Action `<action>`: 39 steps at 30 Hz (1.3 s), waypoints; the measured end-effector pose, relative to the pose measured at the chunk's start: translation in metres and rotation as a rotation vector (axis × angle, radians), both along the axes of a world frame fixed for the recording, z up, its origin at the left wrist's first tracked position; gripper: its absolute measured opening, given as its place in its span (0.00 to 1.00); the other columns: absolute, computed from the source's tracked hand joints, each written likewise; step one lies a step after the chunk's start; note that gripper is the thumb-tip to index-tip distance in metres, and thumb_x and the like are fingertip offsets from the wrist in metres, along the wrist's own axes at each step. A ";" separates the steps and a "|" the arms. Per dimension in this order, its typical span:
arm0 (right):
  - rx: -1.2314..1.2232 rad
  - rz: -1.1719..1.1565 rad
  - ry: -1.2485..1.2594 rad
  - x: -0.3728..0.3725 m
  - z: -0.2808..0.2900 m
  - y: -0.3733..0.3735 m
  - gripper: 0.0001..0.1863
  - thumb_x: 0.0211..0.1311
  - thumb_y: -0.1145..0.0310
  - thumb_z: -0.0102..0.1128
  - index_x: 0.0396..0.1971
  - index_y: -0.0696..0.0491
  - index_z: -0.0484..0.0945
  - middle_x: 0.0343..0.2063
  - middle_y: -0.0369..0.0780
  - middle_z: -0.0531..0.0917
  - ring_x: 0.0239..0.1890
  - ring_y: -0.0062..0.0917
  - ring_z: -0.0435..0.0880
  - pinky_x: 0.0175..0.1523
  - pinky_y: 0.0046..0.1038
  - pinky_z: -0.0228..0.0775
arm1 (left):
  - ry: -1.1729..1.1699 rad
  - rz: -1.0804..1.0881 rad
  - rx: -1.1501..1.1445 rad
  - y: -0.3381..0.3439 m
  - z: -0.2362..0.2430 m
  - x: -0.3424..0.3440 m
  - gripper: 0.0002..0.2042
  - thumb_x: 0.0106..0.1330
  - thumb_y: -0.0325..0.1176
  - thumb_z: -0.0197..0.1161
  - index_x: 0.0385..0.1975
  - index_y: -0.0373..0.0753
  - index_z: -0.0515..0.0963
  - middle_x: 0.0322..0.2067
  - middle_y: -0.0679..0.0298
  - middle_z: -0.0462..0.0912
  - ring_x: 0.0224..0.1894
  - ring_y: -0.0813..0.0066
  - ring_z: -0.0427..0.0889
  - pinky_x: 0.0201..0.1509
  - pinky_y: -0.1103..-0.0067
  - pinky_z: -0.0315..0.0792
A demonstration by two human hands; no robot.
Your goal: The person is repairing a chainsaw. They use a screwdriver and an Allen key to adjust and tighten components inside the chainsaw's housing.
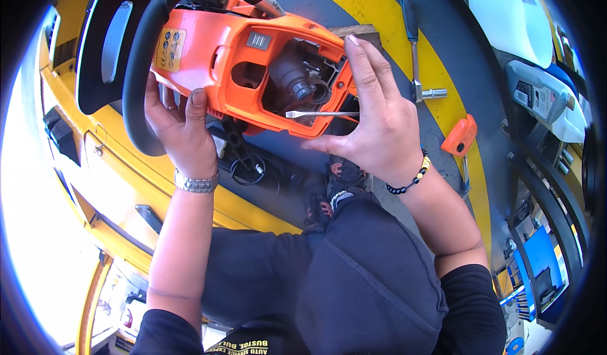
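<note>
An orange chainsaw (190, 45) with a black front handle and hand guard is tilted up before me, its top open. A dark cylindrical part (291, 80) with a metal rim shows inside the housing. My left hand (183, 124) holds the saw from its near side, thumb up against the orange shell, other fingers partly behind it. My right hand (386, 115) spans the right end of the housing, fingers at the far corner, thumb at the near one. From its palm a flat-blade screwdriver (322, 113) points left across the opening; its handle is hidden.
A ratchet (414, 51) with a socket and an orange cover piece (460, 135) lie right on the grey and yellow surface. Beyond are a white container (511, 23), a grey bottle (537, 92) and a black rack (550, 190). A yellow metal frame (120, 171) runs along the left.
</note>
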State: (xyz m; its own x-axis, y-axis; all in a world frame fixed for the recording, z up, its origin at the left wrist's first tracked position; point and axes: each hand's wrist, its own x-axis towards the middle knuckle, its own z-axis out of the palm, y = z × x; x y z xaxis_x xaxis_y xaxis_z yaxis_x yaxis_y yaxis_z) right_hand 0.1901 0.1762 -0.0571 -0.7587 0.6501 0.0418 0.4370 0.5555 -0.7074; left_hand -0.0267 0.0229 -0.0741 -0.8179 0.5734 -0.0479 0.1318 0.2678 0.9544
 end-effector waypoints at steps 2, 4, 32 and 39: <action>-0.059 0.004 -0.045 -0.003 0.005 0.000 0.71 0.19 0.55 0.89 0.74 0.52 0.60 0.67 0.42 0.71 0.48 0.38 0.87 0.46 0.34 0.83 | -0.008 0.000 -0.002 -0.001 0.001 -0.003 0.34 0.73 0.36 0.64 0.74 0.38 0.55 0.72 0.55 0.58 0.73 0.58 0.62 0.75 0.64 0.63; -0.044 -0.003 -0.058 -0.002 0.005 -0.001 0.71 0.19 0.55 0.89 0.75 0.51 0.59 0.68 0.41 0.70 0.50 0.38 0.86 0.47 0.34 0.83 | -0.030 -0.019 0.021 -0.002 -0.001 -0.003 0.34 0.73 0.35 0.65 0.74 0.39 0.55 0.73 0.57 0.57 0.73 0.59 0.62 0.74 0.63 0.64; 0.100 0.057 -0.025 0.000 -0.003 0.003 0.70 0.21 0.53 0.89 0.73 0.57 0.60 0.68 0.45 0.70 0.48 0.40 0.87 0.44 0.34 0.84 | 0.036 0.016 0.083 -0.004 -0.010 0.003 0.33 0.71 0.38 0.68 0.70 0.39 0.60 0.67 0.55 0.64 0.70 0.62 0.66 0.72 0.66 0.67; 0.073 0.053 -0.181 -0.006 0.010 0.003 0.68 0.24 0.49 0.88 0.71 0.57 0.60 0.63 0.44 0.73 0.45 0.41 0.87 0.41 0.36 0.84 | -0.025 0.020 -0.012 0.001 -0.004 -0.006 0.39 0.63 0.42 0.76 0.71 0.38 0.61 0.67 0.51 0.66 0.69 0.60 0.69 0.73 0.66 0.67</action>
